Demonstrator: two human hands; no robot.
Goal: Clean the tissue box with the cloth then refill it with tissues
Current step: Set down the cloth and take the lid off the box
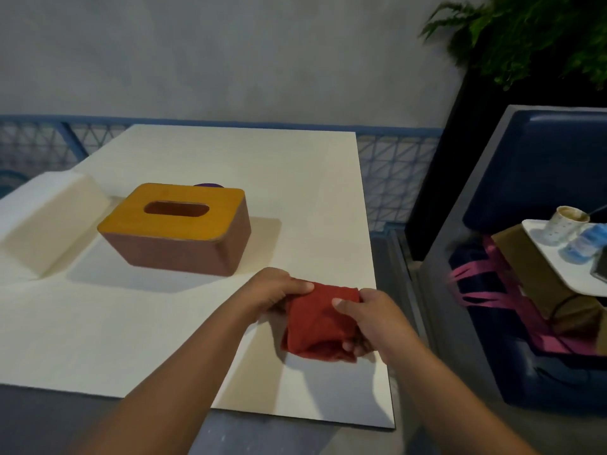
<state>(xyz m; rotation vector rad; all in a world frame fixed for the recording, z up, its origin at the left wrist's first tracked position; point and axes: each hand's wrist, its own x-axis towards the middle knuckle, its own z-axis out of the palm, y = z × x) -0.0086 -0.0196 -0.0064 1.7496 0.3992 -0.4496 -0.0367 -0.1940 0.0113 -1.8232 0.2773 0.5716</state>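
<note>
so both hands grip the cloth; tissue box lies lengthwise left-right

The desk was a pale, cream-white slab with a plain flat top and square corners. Toward its left middle stood a tissue box with brown sides and a yellow lid, upright, the oval slot in the lid facing up. Just beside the box on the left lay a white block, slanted on one face and partly cut off by the frame edge. Behind the box a small purple thing peeped out, mostly hidden. Near the right front edge sat a bunched red cloth, its lower fold seemingly on the desk.
</note>
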